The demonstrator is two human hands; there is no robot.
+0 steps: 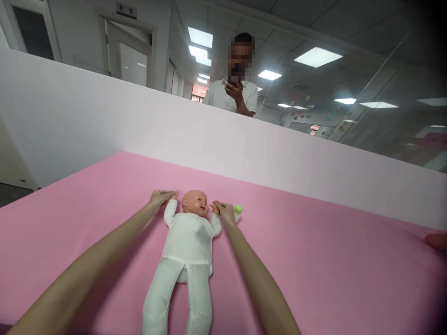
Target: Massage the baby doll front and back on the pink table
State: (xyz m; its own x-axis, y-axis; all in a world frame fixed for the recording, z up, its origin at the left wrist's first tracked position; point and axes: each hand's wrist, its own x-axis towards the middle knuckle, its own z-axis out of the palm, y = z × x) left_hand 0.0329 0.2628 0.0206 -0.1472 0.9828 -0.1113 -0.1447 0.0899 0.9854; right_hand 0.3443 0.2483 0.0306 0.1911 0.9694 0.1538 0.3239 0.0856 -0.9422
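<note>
A baby doll (pixel 188 237) in a white top and white trousers lies on its back on the pink table surface (pixel 115 186). Its head is turned a little to the right, and both its arms are bent up beside the head. My left hand (pixel 161 197) is closed on the doll's hand at the left. On the other side, my right hand (pixel 225 211) pinches the doll's other hand. Just behind my right hand stands a small container with a green top (pixel 238 210), partly hidden by that hand.
A low white partition (pixel 223 144) runs along the table's far side, with glass above it. Beyond or reflected in the glass, a person in a white shirt (pixel 230 95) holds a dark phone-like object. At the right edge lies a reddish-brown shape (pixel 436 241), partly cut off.
</note>
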